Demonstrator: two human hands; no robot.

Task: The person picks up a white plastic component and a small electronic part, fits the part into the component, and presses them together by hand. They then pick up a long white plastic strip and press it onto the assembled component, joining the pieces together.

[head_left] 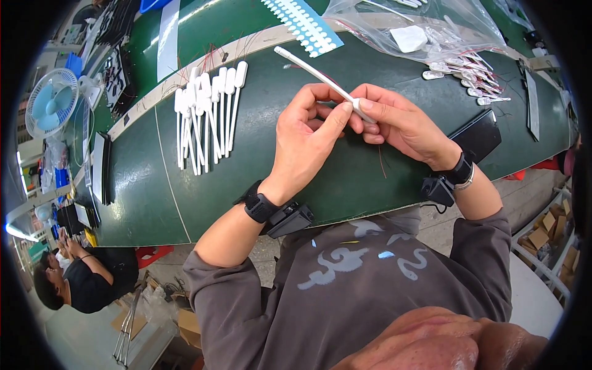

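Note:
Both my hands meet above the green work table, closed on one slim white plastic wand [314,72]. My left hand [305,142] pinches it where the shaft joins the wider end. My right hand [407,126] grips that wider end between thumb and fingers, which partly hide it. A thin red wire [383,161] hangs below my right fingers, and another runs along the shaft. Left of my hands lies a group of similar white wands [203,105], paddle ends away from me, with fine wires beyond them. To the right is a heap of white pieces with red wires [472,77].
A blue sheet of white stickers [302,28] lies beyond my hands. Next to it spreads a clear plastic bag [425,34] with white parts. A dark flat phone-like slab [480,137] sits near my right wrist. A fan [52,102] and another person [92,271] are at far left.

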